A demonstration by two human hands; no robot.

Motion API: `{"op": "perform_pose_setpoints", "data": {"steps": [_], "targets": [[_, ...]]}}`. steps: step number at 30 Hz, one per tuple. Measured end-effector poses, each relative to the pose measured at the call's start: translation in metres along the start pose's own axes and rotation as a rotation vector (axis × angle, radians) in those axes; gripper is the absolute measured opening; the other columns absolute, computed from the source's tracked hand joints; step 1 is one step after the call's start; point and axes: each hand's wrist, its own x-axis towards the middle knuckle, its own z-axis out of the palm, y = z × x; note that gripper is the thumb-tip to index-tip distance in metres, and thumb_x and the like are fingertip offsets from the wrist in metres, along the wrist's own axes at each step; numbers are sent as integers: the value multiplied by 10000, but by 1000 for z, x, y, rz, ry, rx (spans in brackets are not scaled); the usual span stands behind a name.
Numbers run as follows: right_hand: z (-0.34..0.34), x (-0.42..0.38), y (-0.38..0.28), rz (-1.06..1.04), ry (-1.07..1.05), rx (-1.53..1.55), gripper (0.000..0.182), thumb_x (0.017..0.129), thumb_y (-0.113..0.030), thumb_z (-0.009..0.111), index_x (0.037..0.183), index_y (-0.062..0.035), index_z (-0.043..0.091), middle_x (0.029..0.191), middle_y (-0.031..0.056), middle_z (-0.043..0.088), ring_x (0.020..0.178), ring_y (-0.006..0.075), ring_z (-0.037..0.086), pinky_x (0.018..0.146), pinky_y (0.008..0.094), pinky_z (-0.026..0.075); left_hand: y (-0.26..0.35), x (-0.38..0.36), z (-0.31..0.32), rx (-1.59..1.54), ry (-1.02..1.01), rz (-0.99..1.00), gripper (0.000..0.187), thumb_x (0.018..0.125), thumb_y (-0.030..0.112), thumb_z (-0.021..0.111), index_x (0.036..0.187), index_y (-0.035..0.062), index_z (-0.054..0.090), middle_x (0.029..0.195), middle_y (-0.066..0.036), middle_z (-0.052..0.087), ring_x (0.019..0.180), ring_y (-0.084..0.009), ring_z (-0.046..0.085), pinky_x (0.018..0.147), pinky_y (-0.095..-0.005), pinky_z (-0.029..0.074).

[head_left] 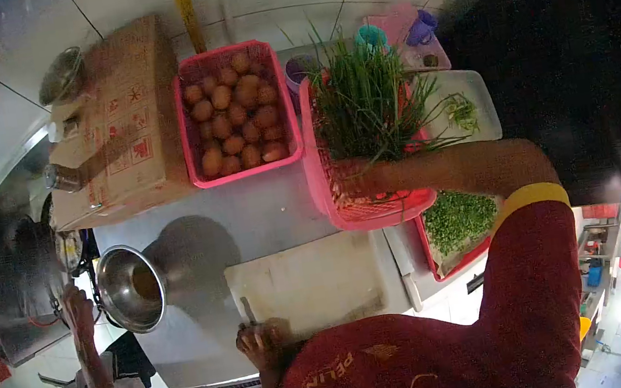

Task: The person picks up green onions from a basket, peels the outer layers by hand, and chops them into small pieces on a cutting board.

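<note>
My right hand [352, 180] reaches into a pink basket [315, 169] piled with long green scallions [365, 105]. Leaves and the basket partly cover its fingers, so its grip does not show. My left hand [260, 342] is at the near left corner of a pale cutting board [308, 283], its fingers curled. A thin dark strip [247, 309] juts from it onto the board; I cannot make out what it is. Along the board's right side lies a knife [409, 284]. Chopped greens [458, 216] fill a red tray below the basket.
A pink crate of brown eggs [236, 113] stands behind the board, beside a cardboard box [120, 126]. A metal bowl [132, 289] is at the table's left edge, close to another person's hand [77, 305]. A white container [473, 101] holds some cut greens.
</note>
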Motion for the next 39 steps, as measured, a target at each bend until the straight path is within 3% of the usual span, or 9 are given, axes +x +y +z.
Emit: {"op": "perform_pose_setpoints", "data": {"steps": [3,7,12,17,23,32,34,36,39], "targets": [[6,14,2,42,-258,46,332,925,-273,529,1177,-73,613,1104,191,656,887,333,661,774,464,549,5,5,-4,5,-42,-19,392,801,302,678,1103,82,556,1071,-192,505,1091,-403,480,923,-574,391],[42,-6,-8,29,-208,-208,254,920,-235,535,1078,-81,661,977,149,688,882,335,653,838,516,521,2,2,1,-31,-62,-12,388,801,304,679,1097,87,554,1080,-186,503,1094,-397,483,924,-569,393],[131,-61,3,-574,246,-1922,217,895,-208,508,1020,-94,643,952,88,658,1008,235,595,1017,414,401,3,4,-3,-12,-67,-21,393,800,304,679,1113,97,561,1104,-187,504,1102,-399,483,926,-567,394],[198,-107,-1,-669,7,-3364,297,762,-208,555,1037,-139,646,1022,45,641,1155,233,522,1177,457,211,8,8,-1,-6,48,-5,389,825,317,659,1137,107,558,1155,-195,505,1117,-400,483,928,-579,390],[228,-159,-18,-1055,-26,-3329,356,784,-209,585,1126,-120,546,1239,57,541,1311,249,419,1182,485,185,12,12,-8,-8,-74,-38,360,855,334,626,1112,89,571,1182,-205,495,1158,-400,456,959,-587,345],[323,-206,6,-1370,441,-2356,605,744,31,593,1313,36,387,1281,238,497,1303,372,404,1152,505,198,13,10,-11,94,60,85,336,900,270,559,1156,54,540,1130,-209,506,1109,-395,457,945,-549,330],[321,-199,-4,-1770,526,-2148,553,796,7,572,1318,39,391,1215,253,536,1196,383,504,1083,466,320,17,12,-23,-28,-25,59,322,907,272,550,1140,50,542,1122,-214,506,1086,-395,462,932,-543,340],[337,-207,-17,-1563,375,-1848,523,865,84,455,1374,-8,375,1206,145,549,1184,248,499,1054,365,361,23,22,-38,-109,-48,51,304,912,269,544,1121,48,543,1106,-213,509,1062,-392,468,919,-537,350],[369,-231,-12,-1514,395,-1685,403,889,68,425,1285,-4,442,1089,102,568,1056,202,540,959,339,423,22,25,-41,-115,7,96,262,916,250,542,1085,49,545,1073,-199,516,1027,-382,474,897,-526,361]]}}
